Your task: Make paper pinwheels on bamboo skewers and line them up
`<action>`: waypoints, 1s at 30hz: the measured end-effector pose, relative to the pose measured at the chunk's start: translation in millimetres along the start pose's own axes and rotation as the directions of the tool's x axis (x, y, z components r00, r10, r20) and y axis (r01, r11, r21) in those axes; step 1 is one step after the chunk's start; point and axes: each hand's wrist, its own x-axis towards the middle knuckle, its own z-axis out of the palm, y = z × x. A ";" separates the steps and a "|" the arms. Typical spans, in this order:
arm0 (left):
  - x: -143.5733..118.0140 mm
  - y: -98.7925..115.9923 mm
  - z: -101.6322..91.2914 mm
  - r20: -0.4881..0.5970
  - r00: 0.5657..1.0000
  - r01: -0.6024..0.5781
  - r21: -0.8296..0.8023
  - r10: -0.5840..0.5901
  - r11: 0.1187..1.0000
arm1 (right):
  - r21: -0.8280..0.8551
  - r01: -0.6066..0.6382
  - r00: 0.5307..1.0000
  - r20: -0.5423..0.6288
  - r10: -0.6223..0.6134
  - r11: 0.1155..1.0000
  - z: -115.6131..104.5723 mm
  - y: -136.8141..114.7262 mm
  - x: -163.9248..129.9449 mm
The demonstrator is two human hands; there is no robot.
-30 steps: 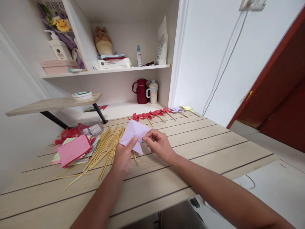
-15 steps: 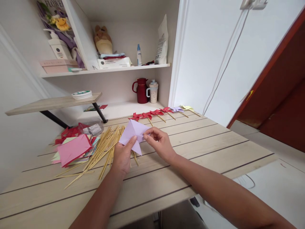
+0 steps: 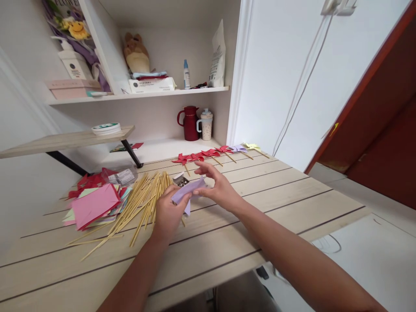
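Two hands hold one folded purple paper (image 3: pixel 188 190) just above the wooden table (image 3: pixel 276 190); the left hand (image 3: pixel 167 212) pinches its near end and the right hand (image 3: pixel 217 188) pinches its far end; it looks thin, light and bendy, so hold the edges softly.

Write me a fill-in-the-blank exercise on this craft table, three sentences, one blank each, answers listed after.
1. Both hands, the left hand and the right hand, hold a folded sheet of paper whose colour is ____.
2. The loose pile of wooden sticks lies on the table between the left hand and a stack of coloured ____.
3. Along the far edge of the table, most of the finished pinwheels in the row are ____ in colour.

Missing words: lilac; paper; red
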 end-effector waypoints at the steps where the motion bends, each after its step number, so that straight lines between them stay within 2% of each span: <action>1: 0.7 0.4 -0.9 -0.010 1.000 0.001 0.008 -0.001 1.000 | -0.008 -0.002 1.000 0.027 0.002 1.000 0.5 0.2 0.1; 6: 5.5 -0.1 -6.0 -0.052 0.993 0.105 0.004 -0.105 0.994 | -0.065 -0.015 0.998 0.060 0.019 0.998 3.0 3.0 1.2; 10: 5.8 0.5 -5.4 -0.008 0.986 0.168 -0.032 -0.169 0.985 | 0.019 -0.084 0.996 0.042 0.083 0.996 3.5 6.1 1.6; 15: 4.3 -2.4 -4.1 0.058 0.993 0.109 -0.025 -0.108 0.994 | -0.022 -0.200 0.976 0.079 0.201 0.980 1.1 8.2 2.2; 18: 5.0 -6.2 -3.8 0.043 0.997 0.071 -0.046 -0.069 0.996 | 0.055 -0.282 0.958 0.078 0.277 0.958 3.0 8.6 1.4; 21: 6.6 -9.8 -1.6 0.011 0.999 0.044 -0.194 -0.043 0.980 | 0.267 -0.382 0.922 0.048 0.383 0.885 10.0 8.9 0.6; 24: 7.2 -14.1 2.4 -0.018 0.997 0.068 -0.375 -0.081 0.925 | 0.532 -0.385 0.876 -0.047 0.481 0.754 19.0 11.2 1.6; 27: 5.0 -17.9 8.2 -0.014 0.980 0.172 -0.441 -0.199 0.881 | 0.715 -0.349 0.817 -0.085 0.570 0.606 26.0 14.6 3.8; 30: -0.1 -18.0 15.4 0.101 0.941 0.333 -0.445 -0.323 0.831 | 0.795 -0.330 0.764 -0.092 0.639 0.509 31.4 14.7 4.1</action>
